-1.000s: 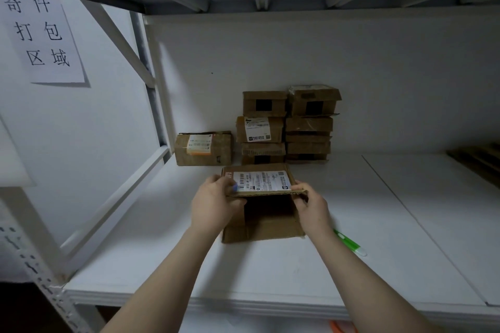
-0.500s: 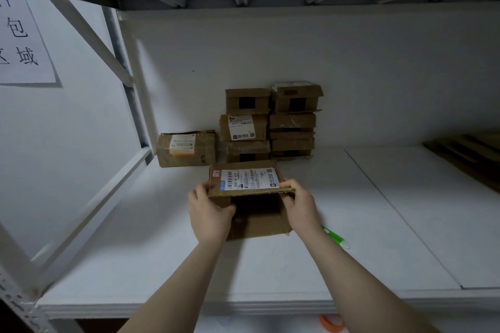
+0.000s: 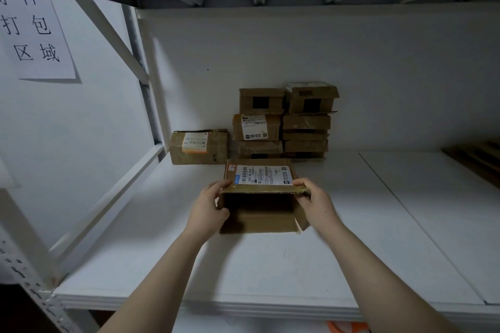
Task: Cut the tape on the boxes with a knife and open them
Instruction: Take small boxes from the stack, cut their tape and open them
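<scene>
On the shelf (image 3: 270, 265): box (image 3: 259, 216) already cut open, lid (image 3: 261, 174) half raised, gripped at its left corner by left hand (image 3: 208, 205), pinched at its right corner by right hand (image 3: 316, 203). Left to do: swing lid fully back, then the stack (image 3: 286, 121) behind, if still taped. Against half a second ago: same grips, lid about as high, green knife by right wrist gone from view.

Sign (image 3: 32, 27) partly beyond left edge; box label (image 3: 263, 175) print illegible.
</scene>
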